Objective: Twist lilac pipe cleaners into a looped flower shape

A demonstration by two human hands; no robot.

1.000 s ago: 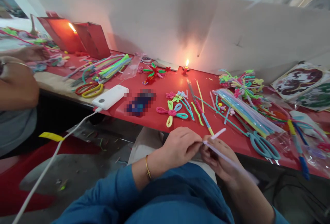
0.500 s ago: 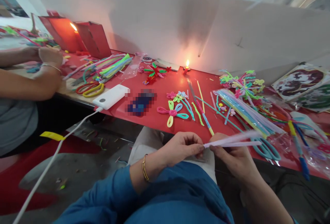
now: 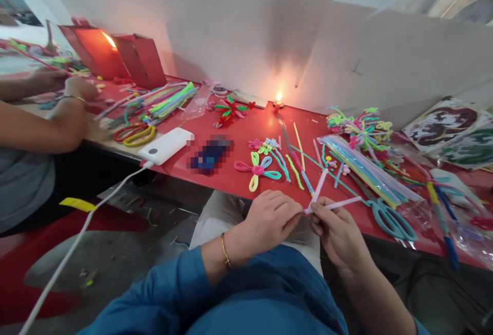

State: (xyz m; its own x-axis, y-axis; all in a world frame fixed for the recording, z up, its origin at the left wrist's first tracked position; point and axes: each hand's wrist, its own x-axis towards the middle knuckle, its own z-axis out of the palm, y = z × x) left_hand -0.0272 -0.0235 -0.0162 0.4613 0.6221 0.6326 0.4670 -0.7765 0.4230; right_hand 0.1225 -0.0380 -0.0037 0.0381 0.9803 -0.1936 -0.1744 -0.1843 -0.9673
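Between my two hands is a pale lilac pipe cleaner (image 3: 342, 203), bent so that its two ends spread apart in a V. My left hand (image 3: 271, 217) pinches it at the folded end, with the fingertips partly hidden. Close beside it, my right hand (image 3: 335, 229) grips the pipe cleaner where the two legs part, thumb and forefinger pressed together. Just beyond my hands lies a pipe-cleaner flower (image 3: 258, 170) with looped petals and a pink centre. Twisted green (image 3: 295, 172) and blue-green strands lie to its right.
A lit candle (image 3: 278, 105) burns at the back of the red table (image 3: 215, 193). To the right are teal-handled scissors (image 3: 393, 221) and a bag of pipe cleaners (image 3: 362, 170). A white power bank (image 3: 166, 147) with a cable lies left. A co-worker's arm (image 3: 50, 129) is at far left.
The pipe cleaner's two legs, nearly together before, now stand wide apart, one pointing up and away. My right hand has shifted slightly left, and my left hand has turned knuckles up.
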